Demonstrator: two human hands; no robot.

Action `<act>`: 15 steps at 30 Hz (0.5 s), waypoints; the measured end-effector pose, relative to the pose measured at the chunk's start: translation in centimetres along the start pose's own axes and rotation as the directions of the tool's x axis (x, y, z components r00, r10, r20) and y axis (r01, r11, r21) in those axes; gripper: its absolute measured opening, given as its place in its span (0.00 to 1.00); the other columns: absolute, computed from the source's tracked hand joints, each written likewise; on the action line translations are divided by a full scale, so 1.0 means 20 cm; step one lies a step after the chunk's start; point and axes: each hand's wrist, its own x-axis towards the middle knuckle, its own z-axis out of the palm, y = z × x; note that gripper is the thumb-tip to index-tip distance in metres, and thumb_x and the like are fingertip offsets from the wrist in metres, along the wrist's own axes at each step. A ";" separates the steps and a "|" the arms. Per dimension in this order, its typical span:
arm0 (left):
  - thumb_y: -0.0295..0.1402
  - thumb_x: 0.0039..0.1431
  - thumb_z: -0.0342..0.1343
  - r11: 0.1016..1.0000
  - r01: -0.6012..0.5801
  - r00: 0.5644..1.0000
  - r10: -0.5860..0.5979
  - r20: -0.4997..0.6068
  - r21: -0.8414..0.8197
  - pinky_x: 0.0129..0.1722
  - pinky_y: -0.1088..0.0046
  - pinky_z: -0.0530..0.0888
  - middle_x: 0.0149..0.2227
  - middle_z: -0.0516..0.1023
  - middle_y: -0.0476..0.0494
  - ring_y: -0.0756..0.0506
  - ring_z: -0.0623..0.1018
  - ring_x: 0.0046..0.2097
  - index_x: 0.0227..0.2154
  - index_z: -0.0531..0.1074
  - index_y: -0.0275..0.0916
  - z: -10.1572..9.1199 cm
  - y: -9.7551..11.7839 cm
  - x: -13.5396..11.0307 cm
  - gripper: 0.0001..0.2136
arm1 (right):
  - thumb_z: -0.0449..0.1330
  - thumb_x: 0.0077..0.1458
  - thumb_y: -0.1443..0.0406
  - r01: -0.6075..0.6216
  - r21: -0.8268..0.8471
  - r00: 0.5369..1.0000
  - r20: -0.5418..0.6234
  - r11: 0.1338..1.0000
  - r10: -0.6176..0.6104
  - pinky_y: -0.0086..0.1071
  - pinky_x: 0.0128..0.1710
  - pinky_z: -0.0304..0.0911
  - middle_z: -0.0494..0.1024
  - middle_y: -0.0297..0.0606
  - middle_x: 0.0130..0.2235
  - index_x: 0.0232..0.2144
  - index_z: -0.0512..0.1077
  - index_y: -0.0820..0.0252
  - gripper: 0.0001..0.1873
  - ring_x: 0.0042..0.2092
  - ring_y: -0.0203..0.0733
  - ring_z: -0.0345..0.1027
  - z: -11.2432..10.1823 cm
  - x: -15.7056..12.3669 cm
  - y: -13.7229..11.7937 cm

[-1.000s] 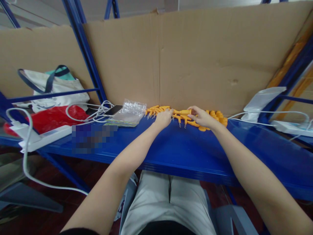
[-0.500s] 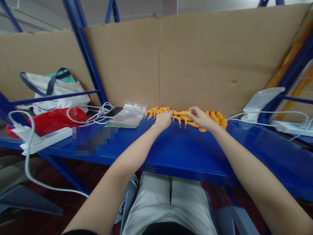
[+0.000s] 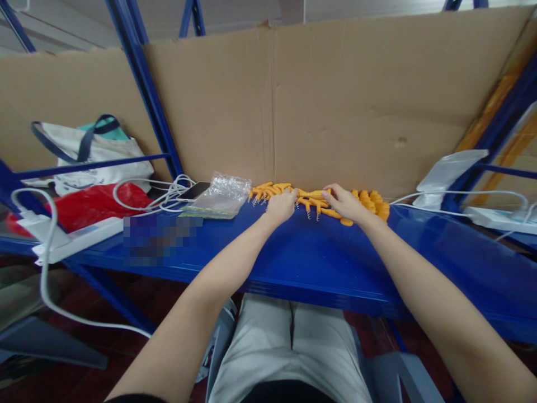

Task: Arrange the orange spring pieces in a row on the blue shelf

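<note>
Between my hands, an orange corkscrew point(image 3: 312, 194) lies level above the shelf top, its handle running from one hand to the other. My left hand point(image 3: 282, 206) is closed at its left end, with the fingertips partly hidden. The right end is pinched by my right hand point(image 3: 343, 201), thumb and fingers together. Several orange corkscrews with bare metal spirals point(image 3: 318, 218) lie just below the held one. More orange corkscrews point(image 3: 268, 189) are heaped behind and left of my left hand. Ribbed orange pieces point(image 3: 373, 202) stand grouped beyond my right wrist.
The blue shelf top point(image 3: 310, 257) is backed by a tall cardboard sheet point(image 3: 335, 101). To the left lie a clear plastic bag point(image 3: 226, 196), a phone point(image 3: 196, 191), white cables, a power strip point(image 3: 90, 238) and a red bag point(image 3: 92, 204). A clear pouch point(image 3: 448, 173) leans at right.
The right hand has shifted very slightly along with the held corkscrew. Otherwise the hands and the heaps look the same.
</note>
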 end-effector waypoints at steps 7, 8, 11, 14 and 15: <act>0.31 0.71 0.41 1.000 -0.002 1.000 0.002 -0.001 0.012 0.46 0.60 0.75 0.56 0.72 0.31 0.37 0.78 0.51 0.62 0.62 0.39 0.02 -0.01 0.00 0.20 | 0.54 0.59 0.55 0.074 -0.041 0.997 -0.025 0.996 -0.075 0.38 0.36 0.65 0.76 0.41 0.33 0.44 0.69 0.58 0.16 0.33 0.44 0.68 0.00 0.01 0.01; 0.31 0.71 0.41 1.000 -0.003 1.000 0.003 -0.002 0.010 0.46 0.60 0.75 0.56 0.72 0.31 0.37 0.78 0.51 0.62 0.62 0.39 0.02 -0.01 0.00 0.20 | 0.54 0.59 0.56 0.089 -0.046 0.995 -0.029 0.995 -0.090 0.38 0.36 0.65 0.76 0.41 0.34 0.44 0.69 0.58 0.16 0.33 0.45 0.68 0.01 0.01 0.02; 0.31 0.71 0.41 1.000 0.000 1.000 0.000 0.003 0.005 0.45 0.61 0.75 0.56 0.72 0.31 0.37 0.78 0.51 0.61 0.63 0.40 0.02 0.00 0.00 0.19 | 0.55 0.57 0.57 0.143 -0.061 0.989 -0.035 0.988 -0.145 0.40 0.38 0.66 0.77 0.45 0.38 0.44 0.69 0.59 0.15 0.36 0.46 0.69 0.01 0.01 0.03; 0.31 0.71 0.41 1.000 0.004 1.000 -0.004 0.010 0.011 0.45 0.62 0.75 0.55 0.72 0.32 0.38 0.78 0.50 0.60 0.65 0.40 0.01 0.00 0.00 0.18 | 0.56 0.56 0.56 0.166 -0.065 0.984 -0.052 0.984 -0.170 0.41 0.40 0.66 0.77 0.47 0.41 0.43 0.70 0.59 0.16 0.38 0.47 0.70 0.01 0.01 0.03; 0.31 0.71 0.41 1.000 0.003 1.000 -0.003 0.008 0.013 0.45 0.62 0.75 0.55 0.72 0.32 0.38 0.78 0.50 0.60 0.65 0.40 0.01 0.00 0.00 0.18 | 0.56 0.57 0.55 0.157 -0.062 0.985 -0.058 0.986 -0.161 0.41 0.41 0.66 0.77 0.48 0.42 0.43 0.70 0.59 0.17 0.38 0.47 0.70 0.01 0.01 0.02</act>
